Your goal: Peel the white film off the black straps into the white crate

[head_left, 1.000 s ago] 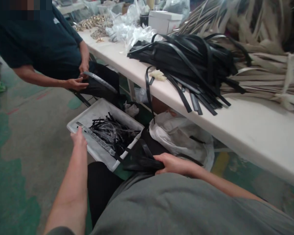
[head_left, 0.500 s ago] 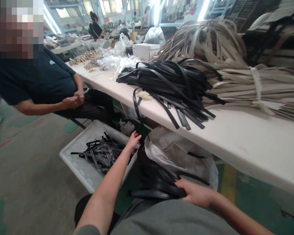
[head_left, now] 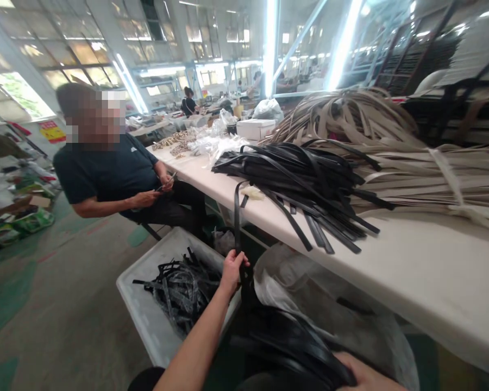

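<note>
My left hand [head_left: 233,270] is closed around a black strap [head_left: 237,222] that hangs from the edge of the white table [head_left: 424,277]. At the lower edge of the view, my right hand [head_left: 356,373] grips a bundle of black straps [head_left: 293,342] close to my body; part of this hand is cut off. On the table above lies a large pile of black straps [head_left: 293,171], some ends hanging over the edge. A white plastic bin [head_left: 138,315] with tangled black strips [head_left: 183,288] stands left of my left forearm.
A seated person [head_left: 110,174] is to the left of the table, holding something small. Beige strap bundles [head_left: 415,168] fill the table's right side. A white sack [head_left: 293,277] sits beneath the table edge. A white box [head_left: 256,129] and plastic bags stand farther back.
My left hand was spread and empty; now its fingers are closed on the hanging strap. The view has tilted upward, and my right hand with its bundle sits lower in the picture.
</note>
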Demonstrator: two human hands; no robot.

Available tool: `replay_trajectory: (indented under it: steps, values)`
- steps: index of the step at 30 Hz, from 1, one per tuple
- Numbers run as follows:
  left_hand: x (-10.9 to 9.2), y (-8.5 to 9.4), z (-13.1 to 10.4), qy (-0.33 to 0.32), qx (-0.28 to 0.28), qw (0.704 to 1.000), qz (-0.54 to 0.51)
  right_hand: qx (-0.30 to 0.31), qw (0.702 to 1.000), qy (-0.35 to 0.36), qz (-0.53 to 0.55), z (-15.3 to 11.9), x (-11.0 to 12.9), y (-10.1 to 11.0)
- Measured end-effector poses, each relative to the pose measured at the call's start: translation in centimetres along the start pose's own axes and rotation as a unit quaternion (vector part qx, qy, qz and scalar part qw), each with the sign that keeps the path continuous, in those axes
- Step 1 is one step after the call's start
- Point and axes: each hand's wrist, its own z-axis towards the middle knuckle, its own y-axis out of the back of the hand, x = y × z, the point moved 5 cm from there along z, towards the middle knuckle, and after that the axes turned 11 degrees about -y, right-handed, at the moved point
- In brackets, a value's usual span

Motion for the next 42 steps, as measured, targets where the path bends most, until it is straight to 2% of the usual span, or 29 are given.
replay_trajectory:
  steps: [2,5,8,10,12,14,15,17,21,23,25,27,31,34,39,42]
  values:
    - [-2.8,2.5,-2.7,-0.024,0.007,1.0,-0.017,0.012,0.997,0.011,0.07,0.6,1.8,0.3]
    - [-6.5,5.8,-7.9,-0.02,0.033,0.999,-0.016,0.028,0.99,0.054,0.125,2.7,6.2,0.0]
    - [-8.8,8.7,-13.4,0.015,0.031,0.999,-0.005,-0.019,0.987,0.073,0.139,6.1,10.8,-0.9]
    - [-10.1,11.2,-16.5,0.005,-0.031,1.0,-0.003,-0.045,0.982,0.058,0.173,8.7,13.0,-2.1]
    - [-11.4,14.1,-19.1,-0.035,-0.135,0.99,-0.017,-0.06,0.966,0.027,0.251,11.1,14.2,-3.5]
    - [-12.3,16.3,-21.3,-0.057,-0.218,0.974,-0.034,-0.048,0.942,-0.015,0.331,13.1,14.9,-5.5]
    - [-12.4,16.9,-22.1,-0.05,-0.231,0.971,-0.04,-0.026,0.933,-0.033,0.357,13.9,15.2,-6.7]
    - [-11.8,17.1,-23.2,-0.015,-0.215,0.975,-0.049,0.04,0.926,-0.057,0.372,15.1,16.0,-9.4]
    - [-9.6,15.1,-24.1,0.033,-0.149,0.986,-0.066,0.163,0.947,-0.026,0.275,16.2,18.2,-14.4]
    - [-8.8,14.3,-24.2,0.029,-0.131,0.989,-0.067,0.2,0.956,-0.012,0.213,16.5,18.9,-16.2]
    - [-8.5,14.0,-24.2,0.022,-0.123,0.99,-0.061,0.209,0.961,-0.016,0.182,16.8,19.2,-17.2]
    - [-8.3,14.1,-24.3,0.027,-0.113,0.991,-0.058,0.186,0.966,-0.016,0.177,17.2,19.3,-17.4]
    - [-8.0,14.8,-24.3,0.047,-0.115,0.988,-0.091,0.09,0.982,0.002,0.165,18.2,19.9,-16.6]
    - [-7.4,15.0,-24.7,0.086,-0.121,0.982,-0.116,0.046,0.989,0.017,0.139,18.9,20.8,-15.7]
    - [-6.0,13.8,-25.6,0.177,-0.085,0.971,-0.134,-0.027,0.992,0.053,0.112,19.5,22.4,-13.1]
    - [-5.6,12.7,-25.7,0.191,-0.074,0.967,-0.152,-0.031,0.993,0.043,0.11,19.3,22.3,-12.2]
